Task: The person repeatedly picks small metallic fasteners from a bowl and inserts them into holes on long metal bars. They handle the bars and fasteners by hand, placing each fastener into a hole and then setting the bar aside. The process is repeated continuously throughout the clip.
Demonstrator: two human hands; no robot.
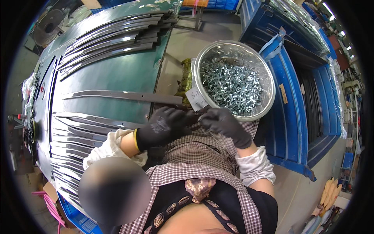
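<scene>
A long grey strip lies left of the frame's centre, its long axis running almost level across the picture, with a slight bend along its length. Its narrow, tapering end points to the left edge of the frame; its broad, squared end points right and juts past the edge of the green tabletop toward the middle of the frame. The left hand, in a black glove, is just below that right end, so most of the strip stretches off to the upper left of this grip. Its fingers are curled, but dark material merges with the glove, and I cannot tell what they close on. The right hand, also gloved, is right of centre, beyond the strip's squared end; its fingertips are drawn together toward the left hand, and whether anything is pinched in that grip cannot be made out. Just above both hands is a white tag, against a round tub full of shiny metal pieces at upper centre right. More strips lie in an upper stack at upper left and a lower row at left.
</scene>
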